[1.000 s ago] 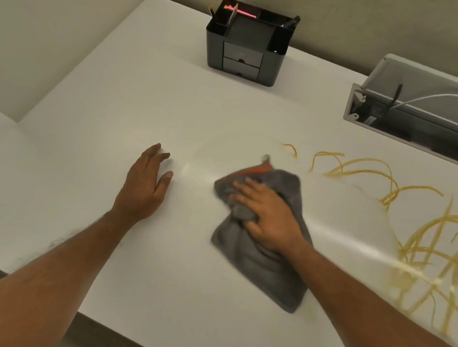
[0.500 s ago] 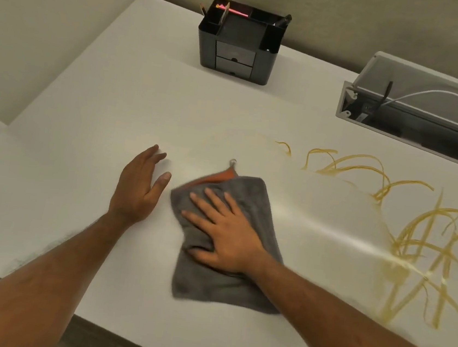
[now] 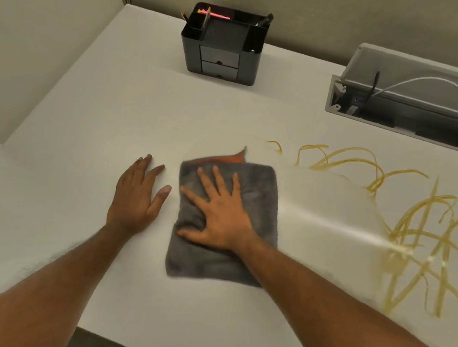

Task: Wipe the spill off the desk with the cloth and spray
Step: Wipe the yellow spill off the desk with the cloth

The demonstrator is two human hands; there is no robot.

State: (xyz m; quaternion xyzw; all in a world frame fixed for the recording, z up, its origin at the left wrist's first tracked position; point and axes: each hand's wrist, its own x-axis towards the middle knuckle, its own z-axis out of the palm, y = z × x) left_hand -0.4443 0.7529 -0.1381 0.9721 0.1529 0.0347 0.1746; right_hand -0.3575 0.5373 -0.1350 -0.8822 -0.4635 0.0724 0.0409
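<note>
A grey cloth [image 3: 259,194] with an orange underside lies flat on the white desk [image 3: 114,120], near the middle. My right hand [image 3: 220,215] presses down on it with fingers spread. My left hand [image 3: 137,191] rests flat on the desk just left of the cloth, fingers apart, holding nothing. Yellow-brown streaks of the spill [image 3: 416,223] cover the desk to the right of the cloth. A smeared, shiny band runs from the cloth toward the streaks. No spray bottle is in view.
A black desk organiser [image 3: 222,47] with pens stands at the back. An open grey cable tray [image 3: 412,108] with a white cable is sunk into the desk at the back right. Walls close the left and back. The desk's front edge is near my forearms.
My right hand has slid the cloth leftward, away from the streaks, until it lies close to my left hand. The cloth now lies flatter. My left hand stayed put.
</note>
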